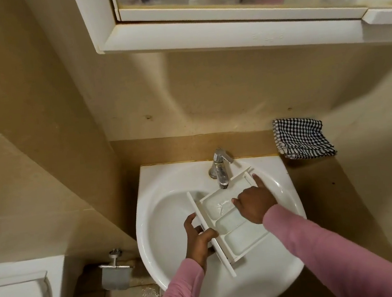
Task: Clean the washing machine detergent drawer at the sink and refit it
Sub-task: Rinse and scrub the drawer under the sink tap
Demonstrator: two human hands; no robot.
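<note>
Now the white drawer (233, 220) is inside the sink (165, 226), lifted over the basin and lying slantwise, compartments facing up. Its far end sits just under the tap (221, 170) at the back of the sink, and its long front panel is turned towards the sink's left side. The left hand (200, 241) grips that front panel, fingers curled round its edge. The right hand (255, 205) lies on top of the drawer, forefinger stretched straight towards the far end and thumb spread over the biggest compartment, with no fingers seen closing round anything. Both arms wear pink sleeves (326, 255). Right of the sink, a checked cloth (302, 139) lies folded on the worktop (317, 182). A mirror cabinet (200, 31) hangs above the sink, and a paper holder (115, 273) is fixed to its lower left.
</note>
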